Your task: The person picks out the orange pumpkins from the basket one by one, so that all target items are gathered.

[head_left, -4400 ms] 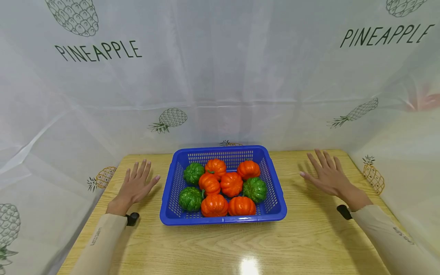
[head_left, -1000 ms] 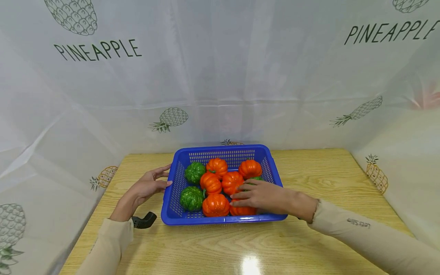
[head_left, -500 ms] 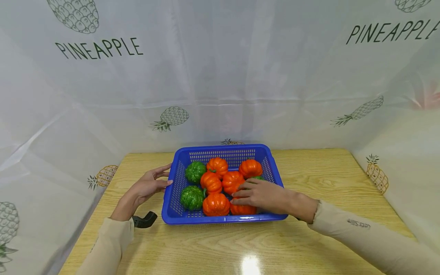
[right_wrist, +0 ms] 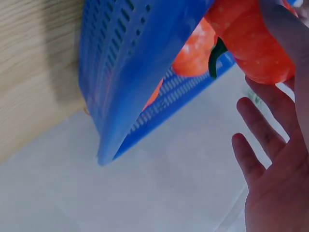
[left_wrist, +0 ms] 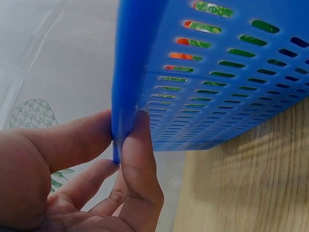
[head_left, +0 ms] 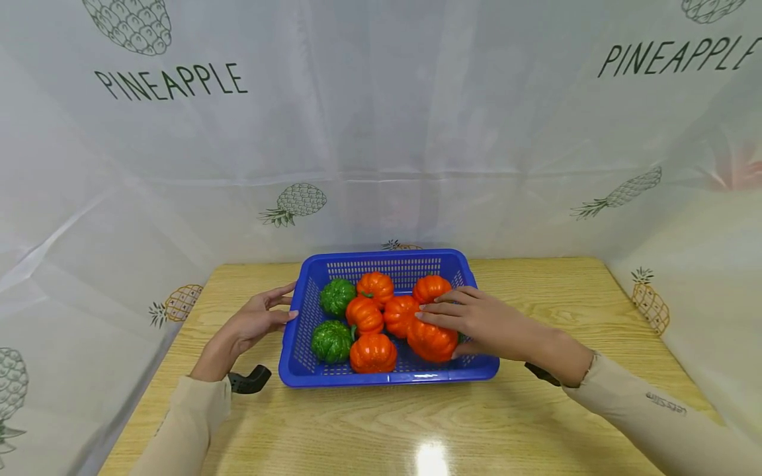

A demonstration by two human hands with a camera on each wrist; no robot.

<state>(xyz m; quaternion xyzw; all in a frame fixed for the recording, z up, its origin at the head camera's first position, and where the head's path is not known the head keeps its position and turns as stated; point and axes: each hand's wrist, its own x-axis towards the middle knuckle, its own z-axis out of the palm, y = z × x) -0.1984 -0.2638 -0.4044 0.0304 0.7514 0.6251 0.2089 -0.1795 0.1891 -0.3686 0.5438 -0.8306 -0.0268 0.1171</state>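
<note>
A blue basket (head_left: 338,380) on the table holds orange pumpkins (head_left: 373,354) and green pumpkins (head_left: 331,342). At its left side, my left hand (head_left: 254,324) pinches the rim (left_wrist: 126,82) between thumb and fingers. Over the basket's right part, my right hand (head_left: 491,322) grips one orange pumpkin (head_left: 433,341), raised above the others. In the right wrist view that pumpkin (right_wrist: 256,43) lies between thumb and index finger of the right hand (right_wrist: 285,179), with the other fingers spread. The green pumpkin at the right is mostly hidden behind the hand and the held pumpkin.
The wooden table (head_left: 333,430) extends around the basket. Behind it and at both sides hangs a pale sheet (head_left: 411,132) printed with pineapples. A black wrist device (head_left: 250,380) sits by the left wrist, another (head_left: 542,373) under the right.
My right hand has moved up and to the right, lifting the front right orange pumpkin out of its spot. The left hand has stayed at the rim since the half-second-old frame.
</note>
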